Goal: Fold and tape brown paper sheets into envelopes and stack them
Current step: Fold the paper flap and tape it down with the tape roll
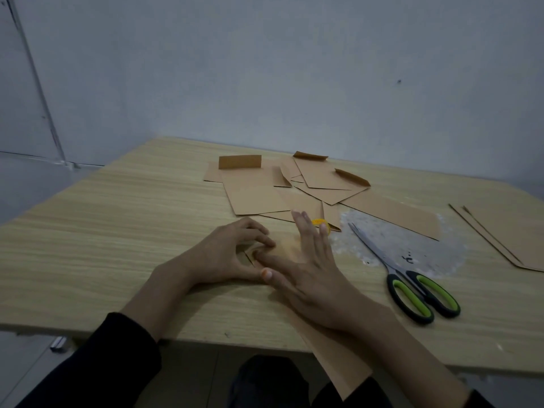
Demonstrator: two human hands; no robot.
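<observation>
Brown paper sheet (332, 357) hangs over the near edge of the bench (117, 231). On it the right hand (312, 275) presses flat with straight fingers. The left hand (226, 254) curls its fingertips onto a fold (pinching or only pressing, I cannot tell). Scissors (412, 278) lie toward the right edge.
</observation>
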